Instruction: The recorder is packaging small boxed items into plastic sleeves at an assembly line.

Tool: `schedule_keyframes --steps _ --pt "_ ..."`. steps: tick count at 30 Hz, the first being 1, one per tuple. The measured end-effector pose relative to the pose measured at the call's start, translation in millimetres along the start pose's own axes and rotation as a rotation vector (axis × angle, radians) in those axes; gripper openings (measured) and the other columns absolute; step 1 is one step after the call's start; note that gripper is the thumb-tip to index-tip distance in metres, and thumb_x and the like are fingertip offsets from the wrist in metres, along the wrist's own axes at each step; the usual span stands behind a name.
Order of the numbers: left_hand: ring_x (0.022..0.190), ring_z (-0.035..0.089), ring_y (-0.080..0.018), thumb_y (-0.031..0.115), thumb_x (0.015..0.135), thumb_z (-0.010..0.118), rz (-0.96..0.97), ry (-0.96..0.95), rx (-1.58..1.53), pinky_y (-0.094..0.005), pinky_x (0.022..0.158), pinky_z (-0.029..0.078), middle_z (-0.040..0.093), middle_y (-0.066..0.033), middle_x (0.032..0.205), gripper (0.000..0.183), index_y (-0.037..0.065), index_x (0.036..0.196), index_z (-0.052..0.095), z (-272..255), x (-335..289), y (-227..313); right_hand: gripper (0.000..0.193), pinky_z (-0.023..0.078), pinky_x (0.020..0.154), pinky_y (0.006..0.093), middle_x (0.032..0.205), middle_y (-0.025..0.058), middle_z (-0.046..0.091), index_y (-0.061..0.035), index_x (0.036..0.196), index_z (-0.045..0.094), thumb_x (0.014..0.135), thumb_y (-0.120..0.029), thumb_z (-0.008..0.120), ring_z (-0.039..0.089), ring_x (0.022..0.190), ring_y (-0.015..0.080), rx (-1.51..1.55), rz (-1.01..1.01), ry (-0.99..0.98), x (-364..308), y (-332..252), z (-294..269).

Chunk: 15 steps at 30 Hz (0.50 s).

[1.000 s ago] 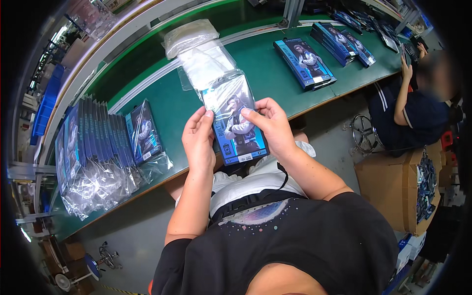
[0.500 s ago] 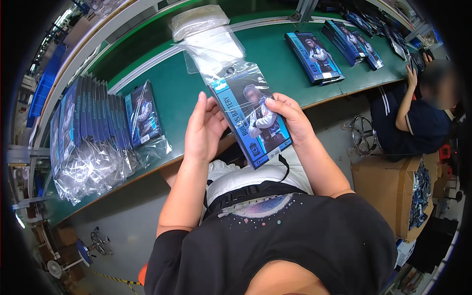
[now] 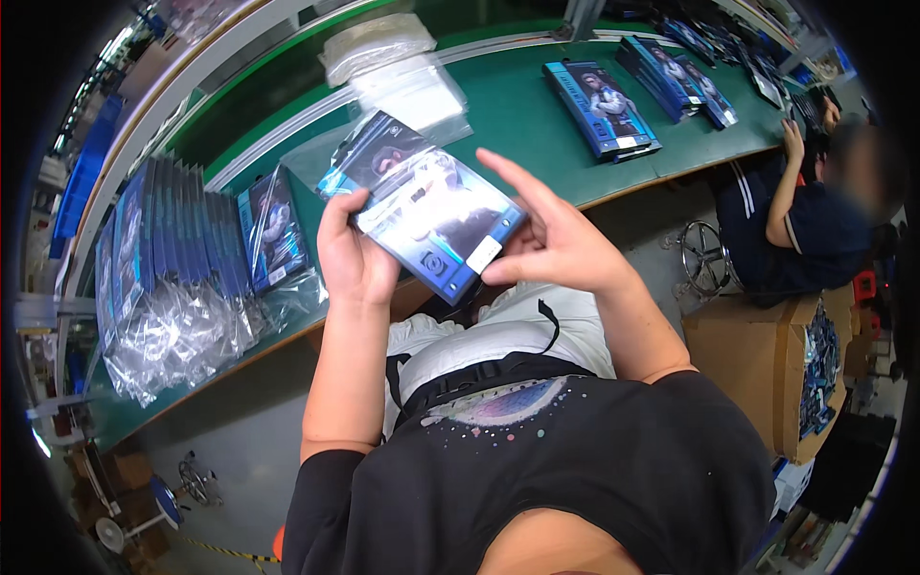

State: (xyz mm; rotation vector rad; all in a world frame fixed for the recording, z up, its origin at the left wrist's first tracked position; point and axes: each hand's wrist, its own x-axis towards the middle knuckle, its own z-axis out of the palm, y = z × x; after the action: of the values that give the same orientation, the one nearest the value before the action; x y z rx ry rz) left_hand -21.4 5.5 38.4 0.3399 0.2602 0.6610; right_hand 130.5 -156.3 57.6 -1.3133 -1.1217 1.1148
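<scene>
At the green table, the left hand clamps a flat, glossy box while the right hand spreads, fingers apart, at 1 corner.

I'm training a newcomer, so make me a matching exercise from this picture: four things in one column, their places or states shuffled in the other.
Things:
1. Left hand
2. Bagged row
3. Clear bags
4. Carton

Places or states:
A. brown, off the bench
B. gripping a box
C. packed tightly at the bench's left
D. lying near the bench's back edge

Pairs: 1-B, 2-C, 3-D, 4-A
</scene>
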Motion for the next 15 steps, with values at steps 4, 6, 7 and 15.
schedule_keyframes --steps 4,6,7,15 --pt "0.121 0.046 -0.0381 0.011 0.076 0.050 -0.261 -0.286 0.147 -0.0506 0.103 0.037 0.048 -0.0220 0.127 0.063 -0.005 0.133 0.030 27.1 -32.4 -29.3 0.098 0.046 0.080 0.0261 0.105 0.0094 0.061 -0.0094 0.146 0.022 0.067 -0.006 0.079 0.057 0.092 0.0111 -0.130 -0.418 0.255 16.5 -10.6 4.0" --pt "0.124 0.042 -0.0403 0.017 0.077 0.056 -0.262 -0.416 0.317 -0.0499 0.105 0.035 0.046 -0.0249 0.129 0.065 -0.007 0.132 0.034 33.8 -45.3 -37.3 0.072 0.047 0.079 0.0256 0.104 0.0093 0.062 -0.0050 0.139 0.036 0.075 -0.001 0.070 0.059 0.086 0.0103 -0.203 -0.534 0.348 15.9 -22.1 3.4" --pt "0.125 0.042 -0.0404 0.019 0.078 0.058 -0.219 -0.504 0.416 -0.0492 0.105 0.034 0.045 -0.0267 0.130 0.063 -0.009 0.131 0.037 34.0 -45.7 -37.8 0.058 0.048 0.078 0.0254 0.104 0.0096 0.062 -0.0027 0.134 0.044 0.080 0.003 0.064 0.061 0.083 0.0103 -0.194 -0.495 0.362 9.8 -32.4 4.6" --pt "0.108 0.056 -0.0275 0.046 0.095 0.038 -0.375 -0.257 0.681 -0.0422 0.093 0.045 0.051 -0.0183 0.126 0.063 -0.005 0.133 0.038 27.7 -33.3 -14.5 0.017 0.044 0.058 0.0230 0.085 0.0112 0.063 0.0048 0.086 0.063 0.081 0.008 0.046 0.056 0.066 0.0099 -0.277 -0.886 0.525 -16.6 -57.5 -0.9"
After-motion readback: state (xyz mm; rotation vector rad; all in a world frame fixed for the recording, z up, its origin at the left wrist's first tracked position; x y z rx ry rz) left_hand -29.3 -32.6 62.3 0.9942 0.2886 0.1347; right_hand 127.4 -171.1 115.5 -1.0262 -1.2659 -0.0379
